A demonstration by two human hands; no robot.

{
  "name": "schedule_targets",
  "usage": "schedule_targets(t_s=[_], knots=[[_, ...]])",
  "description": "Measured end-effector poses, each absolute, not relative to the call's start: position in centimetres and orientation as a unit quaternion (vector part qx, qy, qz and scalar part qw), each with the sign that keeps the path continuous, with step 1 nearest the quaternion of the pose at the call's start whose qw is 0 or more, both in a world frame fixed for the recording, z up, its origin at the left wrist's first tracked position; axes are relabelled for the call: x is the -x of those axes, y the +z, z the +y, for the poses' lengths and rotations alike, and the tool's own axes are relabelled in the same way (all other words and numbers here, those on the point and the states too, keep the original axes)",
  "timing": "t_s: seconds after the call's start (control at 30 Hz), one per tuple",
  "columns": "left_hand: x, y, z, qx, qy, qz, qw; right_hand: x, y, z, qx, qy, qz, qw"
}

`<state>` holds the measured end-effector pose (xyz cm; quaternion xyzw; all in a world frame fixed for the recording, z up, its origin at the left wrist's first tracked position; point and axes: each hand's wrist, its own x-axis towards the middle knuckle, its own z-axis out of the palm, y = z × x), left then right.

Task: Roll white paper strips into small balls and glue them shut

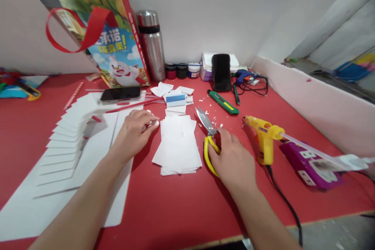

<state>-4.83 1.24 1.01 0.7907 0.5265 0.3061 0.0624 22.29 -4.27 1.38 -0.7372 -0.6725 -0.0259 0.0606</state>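
Observation:
My right hand [234, 158] is closed on the yellow-handled scissors [208, 134], which lie on the red table with their blades slightly apart and pointing away. My left hand [135, 129] has its fingers curled around small white pieces [155, 123], partly hidden by the fingers. Between my hands sits a loose stack of white paper pieces [179, 142]. Behind it are folded white bits and a small blue-and-white block [175, 100]. Small white scraps lie around the scissor tips.
At left, a curved stepped white card structure [63, 140] stands on a white sheet [117, 199]. A phone [120, 93], steel flask [154, 47] and printed bag [117, 54] are behind. To the right lie a green cutter [223, 102], yellow glue gun [265, 140] and purple packet [307, 164].

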Motion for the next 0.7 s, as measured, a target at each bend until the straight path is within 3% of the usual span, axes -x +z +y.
schedule_targets(t_s=[0.2, 0.43, 0.7], knots=[[4.8, 0.0, 1.4, -0.799, 0.245, 0.548, 0.041, -22.3, 1.2, -4.3, 0.736, -0.021, -0.675, 0.057], [5.2, -0.5, 1.4, -0.781, 0.298, 0.549, 0.011, -22.1, 1.4, -4.5, 0.731, 0.002, -0.68, 0.057], [4.8, -0.5, 1.5, -0.786, 0.317, 0.53, 0.023, -23.0, 1.1, -4.4, 0.746, 0.063, -0.639, 0.175]])
